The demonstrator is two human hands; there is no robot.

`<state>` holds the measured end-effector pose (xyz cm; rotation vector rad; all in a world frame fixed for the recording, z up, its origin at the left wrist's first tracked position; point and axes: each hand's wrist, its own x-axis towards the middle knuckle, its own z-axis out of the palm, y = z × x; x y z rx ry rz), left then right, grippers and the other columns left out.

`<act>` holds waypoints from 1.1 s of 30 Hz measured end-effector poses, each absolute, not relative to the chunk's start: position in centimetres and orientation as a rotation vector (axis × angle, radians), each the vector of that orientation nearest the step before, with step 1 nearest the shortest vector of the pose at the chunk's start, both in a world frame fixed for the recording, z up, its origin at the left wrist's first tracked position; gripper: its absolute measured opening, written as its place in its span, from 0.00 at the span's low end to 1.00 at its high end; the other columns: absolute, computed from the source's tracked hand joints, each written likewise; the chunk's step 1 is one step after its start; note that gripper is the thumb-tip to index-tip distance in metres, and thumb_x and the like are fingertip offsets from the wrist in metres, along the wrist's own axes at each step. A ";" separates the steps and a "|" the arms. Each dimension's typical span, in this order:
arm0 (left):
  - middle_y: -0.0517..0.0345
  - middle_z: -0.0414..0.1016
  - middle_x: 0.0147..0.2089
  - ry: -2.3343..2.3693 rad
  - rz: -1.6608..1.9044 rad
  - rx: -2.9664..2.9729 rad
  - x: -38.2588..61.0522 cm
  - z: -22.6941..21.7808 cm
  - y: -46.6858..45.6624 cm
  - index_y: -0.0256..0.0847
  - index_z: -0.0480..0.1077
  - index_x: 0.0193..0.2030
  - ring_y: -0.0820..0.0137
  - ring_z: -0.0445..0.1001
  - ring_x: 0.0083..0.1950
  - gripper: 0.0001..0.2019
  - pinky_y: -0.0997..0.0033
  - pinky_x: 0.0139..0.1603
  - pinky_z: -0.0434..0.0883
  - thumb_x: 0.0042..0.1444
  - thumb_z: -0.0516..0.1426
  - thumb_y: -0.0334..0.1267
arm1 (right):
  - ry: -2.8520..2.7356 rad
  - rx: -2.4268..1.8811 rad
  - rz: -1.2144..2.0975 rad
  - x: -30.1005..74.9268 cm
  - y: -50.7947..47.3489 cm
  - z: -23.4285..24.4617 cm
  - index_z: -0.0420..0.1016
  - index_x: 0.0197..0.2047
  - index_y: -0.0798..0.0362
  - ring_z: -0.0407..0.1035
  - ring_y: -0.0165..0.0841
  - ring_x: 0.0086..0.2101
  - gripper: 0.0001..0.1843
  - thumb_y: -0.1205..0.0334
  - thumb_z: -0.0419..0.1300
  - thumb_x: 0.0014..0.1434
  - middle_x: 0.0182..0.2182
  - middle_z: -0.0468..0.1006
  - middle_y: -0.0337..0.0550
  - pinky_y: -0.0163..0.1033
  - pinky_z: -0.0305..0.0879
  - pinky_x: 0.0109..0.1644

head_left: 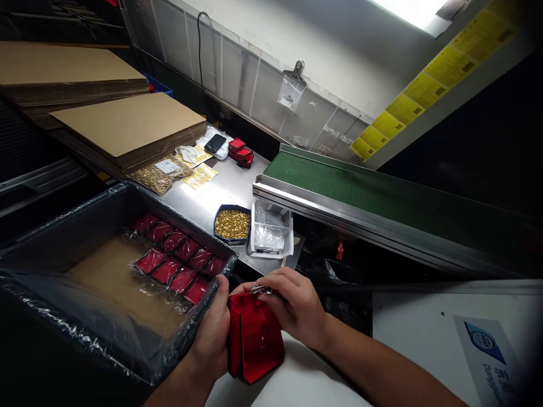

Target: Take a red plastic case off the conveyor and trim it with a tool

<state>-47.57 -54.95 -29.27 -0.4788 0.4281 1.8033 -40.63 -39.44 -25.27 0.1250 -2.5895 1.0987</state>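
Observation:
My left hand [214,333] is closed around the left side of a red, black-edged part [262,345] shaped like a thick case, its kind unclear. At its top edge, the fingers of my right hand [297,302] pinch a small shiny metal piece [261,289], too small to name. Just left of my hands stands a dark plastic-lined bin [80,217]. Rows of similar red parts [169,270], wrapped in clear film, lie in it over brown cardboard.
Beyond my hands are a blue tray of small brass-coloured pieces [232,224] and a white divided box [292,243] of clear bags. A green conveyor belt [322,181] runs off right. Cardboard sheets [131,124], a bag of brass-coloured pieces [155,175] and a phone [215,143] lie farther back.

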 end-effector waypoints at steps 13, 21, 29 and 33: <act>0.50 0.74 0.57 1.356 1.946 -0.470 -47.1 -29.0 -53.5 0.40 0.73 0.53 0.58 0.67 0.64 0.14 0.64 0.67 0.63 0.66 0.54 0.43 | -1.995 -0.620 1.760 -41.2 -40.5 -27.6 0.63 0.33 0.53 0.58 0.26 0.26 0.19 0.47 0.48 0.69 0.26 0.64 0.37 0.34 0.58 0.30; 0.55 0.72 0.61 2.123 1.833 0.558 -45.0 -30.2 -55.0 0.47 0.72 0.59 0.55 0.65 0.64 0.18 0.57 0.71 0.56 0.63 0.56 0.40 | -1.887 -0.800 2.010 -41.2 -39.9 -28.0 0.64 0.33 0.54 0.55 0.26 0.28 0.25 0.40 0.50 0.67 0.27 0.63 0.38 0.34 0.56 0.34; 0.53 0.72 0.56 2.430 1.720 1.160 -45.2 -29.7 -55.4 0.42 0.66 0.61 0.69 0.69 0.59 0.17 0.72 0.62 0.65 0.66 0.50 0.32 | -1.989 -0.856 1.976 -41.0 -40.7 -27.1 0.65 0.32 0.55 0.56 0.25 0.28 0.26 0.38 0.51 0.66 0.27 0.63 0.37 0.33 0.56 0.32; 0.52 0.73 0.52 2.472 1.683 1.163 -45.2 -28.8 -55.0 0.40 0.68 0.57 0.69 0.73 0.53 0.14 0.74 0.54 0.69 0.66 0.54 0.36 | -2.035 -0.883 1.951 -40.9 -40.8 -26.8 0.65 0.33 0.54 0.58 0.25 0.29 0.26 0.38 0.51 0.65 0.27 0.64 0.37 0.33 0.57 0.33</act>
